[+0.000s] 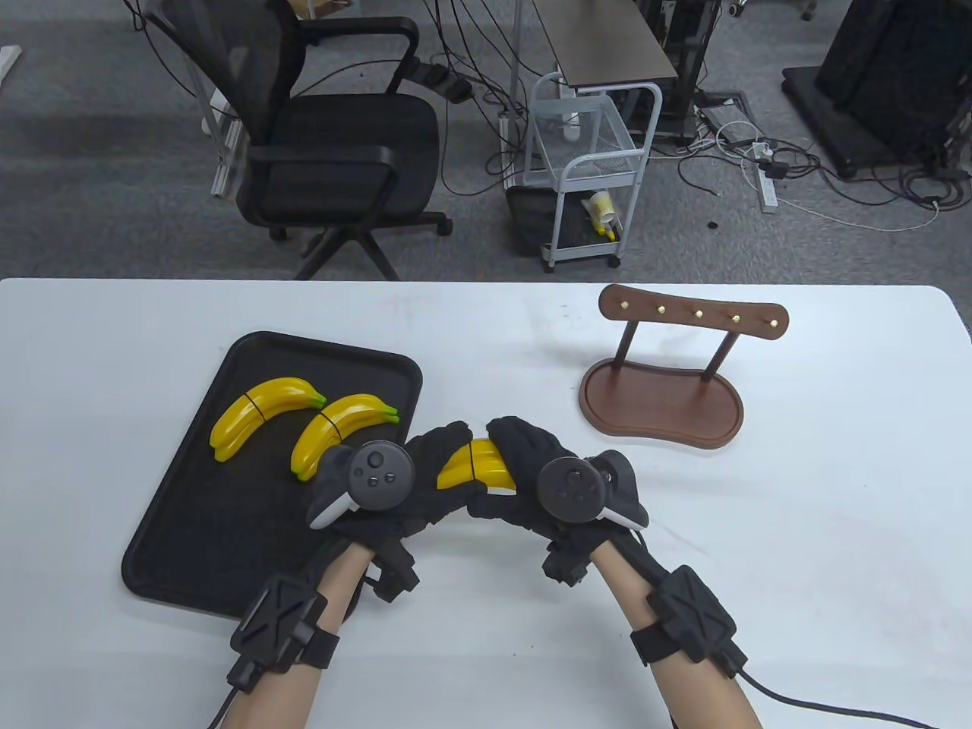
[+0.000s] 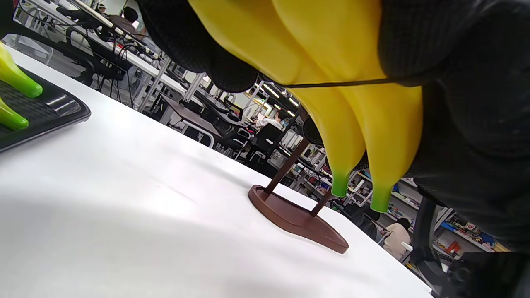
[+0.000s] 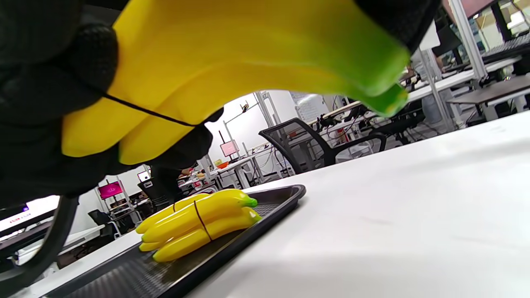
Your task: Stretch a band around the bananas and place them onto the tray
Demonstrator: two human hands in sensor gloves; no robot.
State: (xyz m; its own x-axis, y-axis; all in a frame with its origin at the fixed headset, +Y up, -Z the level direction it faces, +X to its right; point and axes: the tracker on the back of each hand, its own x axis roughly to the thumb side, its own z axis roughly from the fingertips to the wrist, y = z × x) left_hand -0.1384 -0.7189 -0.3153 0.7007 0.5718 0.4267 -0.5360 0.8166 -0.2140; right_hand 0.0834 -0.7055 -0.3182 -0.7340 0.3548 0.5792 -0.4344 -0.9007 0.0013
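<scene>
yellow bananas [image 1: 474, 472] sit between your two hands, lifted above the white table [image 1: 759, 531] just right of the tray [image 1: 182, 531]. your left hand [image 1: 395, 486] curls its fingers round the left end of the bunch, and your right hand [image 1: 547, 478] curls round the right end, so both have a firm hold on it. a thin black band [image 1: 471, 463] runs across the middle of the bunch; in the left wrist view it shows as a taut line across the yellow skin, with the green tips pointing down toward the table. in the right wrist view the same band crosses the bunch near your gloved fingers [image 3: 41, 91].

two more bunches lie on the black tray. the far bunch [image 1: 262, 414] lies toward the tray's back left, and the near bunch [image 1: 342, 434] lies just to its right, close to your left hand. each carries a dark band round its middle, and their green tips point to the right.

off to your right, well apart from the tray, stands a brown wooden rack [image 1: 668, 372] with a row of small brass pegs along its top bar. beyond the table's far edge are a black chair [image 1: 326, 144] and a white cart [image 1: 588, 175].
</scene>
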